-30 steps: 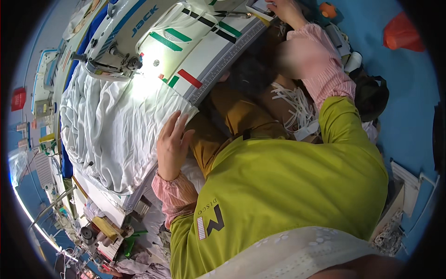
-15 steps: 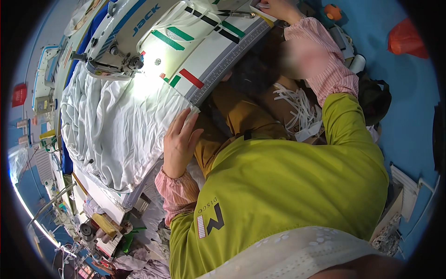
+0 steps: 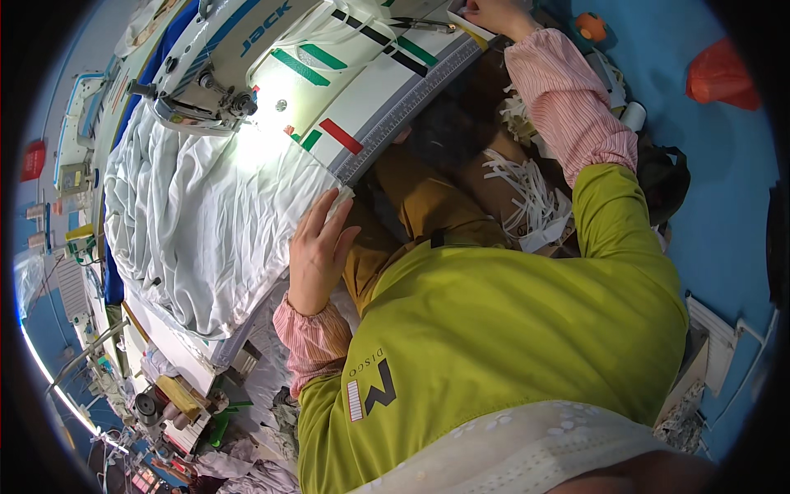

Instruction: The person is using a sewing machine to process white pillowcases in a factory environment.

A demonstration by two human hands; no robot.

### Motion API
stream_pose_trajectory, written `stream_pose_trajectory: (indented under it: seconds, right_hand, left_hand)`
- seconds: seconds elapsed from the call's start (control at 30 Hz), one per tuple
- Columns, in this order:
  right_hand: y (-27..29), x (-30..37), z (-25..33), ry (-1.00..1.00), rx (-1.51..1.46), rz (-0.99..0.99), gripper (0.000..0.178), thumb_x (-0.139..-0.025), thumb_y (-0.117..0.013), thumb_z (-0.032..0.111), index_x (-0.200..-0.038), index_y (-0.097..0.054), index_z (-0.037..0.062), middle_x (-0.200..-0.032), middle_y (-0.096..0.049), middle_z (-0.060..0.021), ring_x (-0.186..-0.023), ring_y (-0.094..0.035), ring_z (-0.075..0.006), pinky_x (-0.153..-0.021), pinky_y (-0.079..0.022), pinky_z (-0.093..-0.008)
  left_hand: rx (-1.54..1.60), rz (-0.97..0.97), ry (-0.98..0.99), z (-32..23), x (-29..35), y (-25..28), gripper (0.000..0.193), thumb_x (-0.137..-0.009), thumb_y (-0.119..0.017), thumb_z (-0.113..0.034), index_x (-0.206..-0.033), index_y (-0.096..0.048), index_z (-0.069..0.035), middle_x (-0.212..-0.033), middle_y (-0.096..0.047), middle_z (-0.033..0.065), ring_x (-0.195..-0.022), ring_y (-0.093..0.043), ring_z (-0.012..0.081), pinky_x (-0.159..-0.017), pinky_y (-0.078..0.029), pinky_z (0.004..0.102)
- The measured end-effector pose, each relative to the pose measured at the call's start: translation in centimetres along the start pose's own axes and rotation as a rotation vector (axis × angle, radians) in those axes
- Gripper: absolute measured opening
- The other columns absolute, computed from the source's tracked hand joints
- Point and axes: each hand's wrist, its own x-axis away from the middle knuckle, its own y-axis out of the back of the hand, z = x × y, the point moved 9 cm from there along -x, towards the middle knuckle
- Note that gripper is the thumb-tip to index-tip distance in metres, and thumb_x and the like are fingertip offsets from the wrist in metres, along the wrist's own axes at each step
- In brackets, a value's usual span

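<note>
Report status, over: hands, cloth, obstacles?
Left hand open at edge of white cloth. Right hand by table end, grip unclear. Cloth wrinkled beside sewing machine. Dark tool near right hand.

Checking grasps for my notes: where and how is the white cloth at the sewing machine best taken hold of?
Probably by the front edge of the white cloth, at the corner near the ruler strip, with the left hand coming from the near side. That corner spreads fairly flat and lies at that hand's fingers; farther left, the cloth bunches into folds.

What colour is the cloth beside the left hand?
The cloth is white; it shows best in the head view.
</note>
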Motion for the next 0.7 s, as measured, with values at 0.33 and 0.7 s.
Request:
stream_pose_trajectory:
  seconds: [0.33, 0.7]
  right_hand:
    - [2.0, -0.4, 0.1, 0.032, -0.229, 0.14, 0.029, -0.086, -0.074, 0.025, -0.069, -0.072, 0.0011, -0.063, -0.066, -0.0124, -0.06, -0.063, -0.0233, -0.06, -0.051, -0.0389]
    - [2.6, 3.3, 1.3, -0.204, -0.57, 0.248, 0.023, -0.093, -0.07, 0.024, -0.093, -0.076, 0.0018, -0.076, -0.07, -0.0068, -0.064, -0.06, -0.0137, -0.06, -0.047, -0.0325]
  left_hand:
    - [0.014, -0.019, 0.006, 0.4, 0.5, 0.4, 0.038, -0.082, -0.074, -0.007, -0.119, -0.067, -0.005, -0.131, -0.061, 0.0167, -0.115, -0.062, 0.0379, -0.092, -0.053, 0.0427]
    - [0.007, -0.012, -0.023, -0.1, 0.3, -0.1, 0.039, -0.082, -0.073, -0.007, -0.12, -0.067, -0.005, -0.131, -0.061, 0.0163, -0.116, -0.061, 0.0376, -0.093, -0.052, 0.0429]
